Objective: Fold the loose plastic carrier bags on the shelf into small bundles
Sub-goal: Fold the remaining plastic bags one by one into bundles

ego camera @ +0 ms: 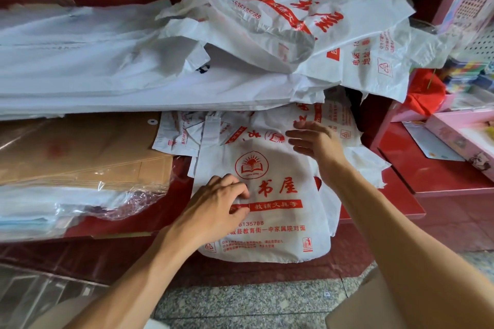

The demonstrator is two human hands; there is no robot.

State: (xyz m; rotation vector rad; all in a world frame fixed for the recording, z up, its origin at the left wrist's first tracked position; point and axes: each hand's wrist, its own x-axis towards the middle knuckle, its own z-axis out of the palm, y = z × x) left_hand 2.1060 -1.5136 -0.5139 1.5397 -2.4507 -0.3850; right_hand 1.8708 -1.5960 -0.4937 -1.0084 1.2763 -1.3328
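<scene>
A white carrier bag (pixel 278 224) with red print lies flat on the red shelf (pixel 401 195), its bottom hanging over the front edge. My left hand (pixel 213 203) rests on the bag's left half with curled fingers pressing the plastic. My right hand (pixel 315 144) hovers over the bag's upper right part, fingers straight and spread, holding nothing. More printed bags (pixel 181 133) lie crumpled under and behind it. A loose heap of the same bags (pixel 307 21) sits higher up at the back.
A thick stack of flat white bags (pixel 93 67) fills the left. Below it lie brown envelopes in clear wrap (pixel 80 152). Pink boxes (pixel 459 136) and a red cloth (pixel 425 93) stand at the right. Grey stone floor (pixel 254 302) shows below the shelf.
</scene>
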